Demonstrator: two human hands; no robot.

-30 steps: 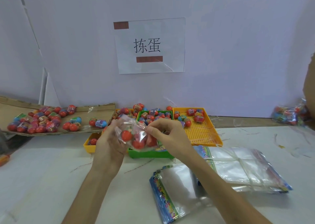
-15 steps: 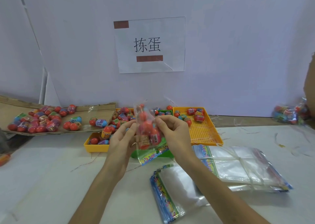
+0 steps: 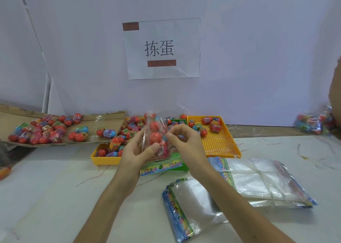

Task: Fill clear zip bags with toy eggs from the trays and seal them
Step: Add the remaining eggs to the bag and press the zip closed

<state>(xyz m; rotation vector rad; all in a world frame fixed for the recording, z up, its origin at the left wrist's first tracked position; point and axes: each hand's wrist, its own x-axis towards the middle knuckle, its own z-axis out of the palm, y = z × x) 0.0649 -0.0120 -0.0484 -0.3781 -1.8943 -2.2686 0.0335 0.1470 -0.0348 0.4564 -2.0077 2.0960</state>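
Observation:
A clear zip bag [image 3: 156, 137] with several red toy eggs inside stands on end above the trays, its printed strip hanging at the bottom. My left hand [image 3: 135, 155] grips its left side and my right hand [image 3: 184, 144] pinches its right side. Behind it lie a left yellow tray [image 3: 103, 158] full of eggs, a green tray [image 3: 180, 121] largely hidden by my hands, and a right yellow tray [image 3: 219, 146] with a few eggs.
A flattened cardboard sheet [image 3: 108, 120] at the left holds several loose eggs. Two stacks of empty zip bags [image 3: 258, 180] [image 3: 186, 205] lie on the white table at the lower right. A filled bag [image 3: 311, 122] rests at the far right. The wall carries a paper sign [image 3: 162, 48].
The bag has been turned from lying across my hands to standing upright, and lifted slightly. Both hands have shifted their grip to its sides.

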